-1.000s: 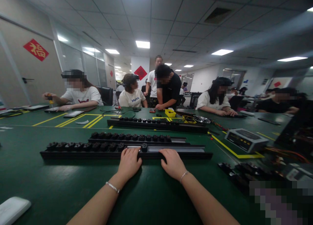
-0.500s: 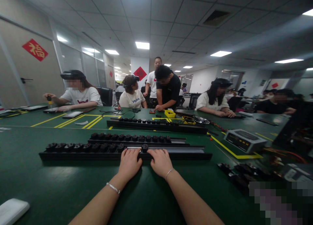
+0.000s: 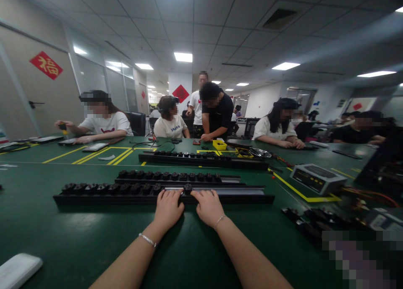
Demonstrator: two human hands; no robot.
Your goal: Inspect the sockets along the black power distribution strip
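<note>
A long black rail (image 3: 94, 198) lies across the green table (image 3: 63, 238) in front of me, its left half filled with a row of black socket modules (image 3: 110, 188). My left hand (image 3: 168, 209) rests on the rail's near edge, fingers curled over it. My right hand (image 3: 208, 206) lies just beside it, fingers curled onto the rail next to a single black module (image 3: 188, 188) that sits between the hands. The bare metal channel (image 3: 233, 191) runs on to the right.
Two more black rails (image 3: 176, 178) (image 3: 204, 160) lie farther back. A grey scale-like device (image 3: 316, 178) and loose black parts (image 3: 310, 224) sit at right, a white object (image 3: 19, 270) at the near left. Several people work across the table.
My right hand slid left along the rail and now lies close beside the left hand. The left hand stayed where it was.
</note>
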